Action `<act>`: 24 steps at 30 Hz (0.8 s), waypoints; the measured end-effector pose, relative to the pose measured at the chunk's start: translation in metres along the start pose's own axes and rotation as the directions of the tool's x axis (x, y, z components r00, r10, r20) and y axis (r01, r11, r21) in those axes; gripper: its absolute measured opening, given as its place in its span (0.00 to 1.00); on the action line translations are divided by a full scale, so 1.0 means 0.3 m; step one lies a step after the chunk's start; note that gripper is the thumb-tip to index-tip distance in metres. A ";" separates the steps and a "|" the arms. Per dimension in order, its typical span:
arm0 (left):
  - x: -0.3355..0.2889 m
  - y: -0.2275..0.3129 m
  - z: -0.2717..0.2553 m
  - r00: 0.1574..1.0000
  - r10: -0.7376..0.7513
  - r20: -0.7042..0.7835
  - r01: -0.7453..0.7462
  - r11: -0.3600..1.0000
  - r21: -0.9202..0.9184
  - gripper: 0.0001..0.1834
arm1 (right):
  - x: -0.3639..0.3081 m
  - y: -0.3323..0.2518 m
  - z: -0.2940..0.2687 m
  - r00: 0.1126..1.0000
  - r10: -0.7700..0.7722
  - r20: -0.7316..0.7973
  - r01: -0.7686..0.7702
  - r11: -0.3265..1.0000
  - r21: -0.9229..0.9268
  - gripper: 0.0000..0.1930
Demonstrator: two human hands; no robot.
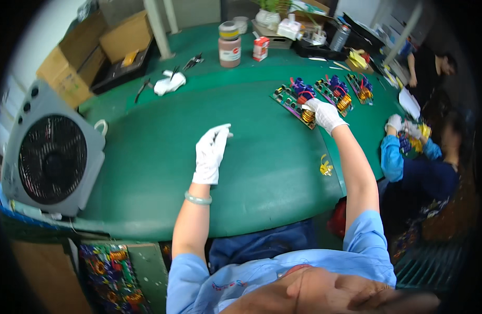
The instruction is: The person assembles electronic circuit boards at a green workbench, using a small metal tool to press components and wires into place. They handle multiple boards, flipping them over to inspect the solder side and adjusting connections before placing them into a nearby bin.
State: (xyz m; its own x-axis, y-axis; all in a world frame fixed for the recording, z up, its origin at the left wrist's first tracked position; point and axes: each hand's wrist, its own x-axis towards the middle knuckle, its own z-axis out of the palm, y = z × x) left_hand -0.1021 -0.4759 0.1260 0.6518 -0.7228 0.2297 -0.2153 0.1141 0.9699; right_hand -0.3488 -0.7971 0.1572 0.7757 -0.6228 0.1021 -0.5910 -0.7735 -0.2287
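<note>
Board (292, 105) partly under right fingers (312, 104), grip unclear; left fingers (219, 129) slightly apart, empty.

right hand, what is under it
Beneath the white-gloved right hand is part of a green circuit board; a copper-coloured coil shows beside the fingers. Parts directly behind the fingers are covered, so exactly what they touch cannot be seen.

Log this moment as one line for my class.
Left hand: empty, over green mat | Right hand: at leftmost circuit board | Beside: two more circuit boards
</note>
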 end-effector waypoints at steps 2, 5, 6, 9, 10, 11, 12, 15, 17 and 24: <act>0.006 -0.038 -0.026 1.000 0.018 -0.024 -0.018 1.000 -0.007 0.15 | 0.022 -0.142 -0.030 0.984 0.055 0.168 -0.045 0.997 -0.060 0.13; 0.016 -0.054 0.001 1.000 -0.006 0.017 0.006 1.000 0.021 0.16 | -0.020 -0.348 -0.027 0.962 -0.187 0.199 0.226 0.954 -0.197 0.21; 0.014 -0.043 0.005 0.999 -0.028 0.047 0.025 0.998 0.052 0.17 | -0.030 -0.412 0.003 0.947 -0.233 0.221 0.270 0.950 -0.156 0.23; -0.021 -0.006 0.006 0.977 -0.107 0.183 0.115 0.993 -0.035 0.17 | -0.108 -0.575 0.056 0.926 -0.374 0.042 0.210 0.605 0.768 0.27; -0.029 0.012 -0.005 0.966 -0.145 0.216 0.163 0.985 -0.065 0.17 | -0.119 -0.607 0.017 0.957 -0.291 0.000 0.165 0.541 0.825 0.22; -0.028 0.022 -0.024 0.982 -0.015 0.187 -0.006 0.994 0.112 0.16 | -0.101 -0.578 0.033 0.976 -0.204 -0.080 0.175 0.503 0.846 0.20; -0.019 0.029 -0.039 0.974 0.119 0.192 -0.171 0.944 0.282 0.16 | -0.090 -0.534 0.037 0.982 -0.102 -0.157 0.187 0.473 0.861 0.19; -0.007 0.024 -0.057 0.948 0.267 0.175 -0.318 0.837 0.445 0.14 | -0.103 -0.446 0.131 0.997 0.048 -0.053 0.013 0.605 0.796 0.13; 0.028 -0.007 -0.052 0.898 0.371 0.237 -0.440 0.772 0.458 0.13 | -0.138 -0.414 0.235 0.997 -0.040 -0.070 0.080 0.582 0.810 0.11; 0.010 0.022 -0.045 0.803 0.415 0.428 -0.584 0.691 0.425 0.12 | -0.186 -0.439 0.175 0.981 -0.148 -0.128 0.196 0.763 0.616 0.08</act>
State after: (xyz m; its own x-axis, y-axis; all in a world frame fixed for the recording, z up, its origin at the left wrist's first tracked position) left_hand -0.0919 -0.4680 0.1341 0.1223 -0.8247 0.5522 -0.8390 0.2113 0.5014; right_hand -0.3028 -0.6544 0.1309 0.8198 -0.5110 0.2585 -0.1620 -0.6399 -0.7512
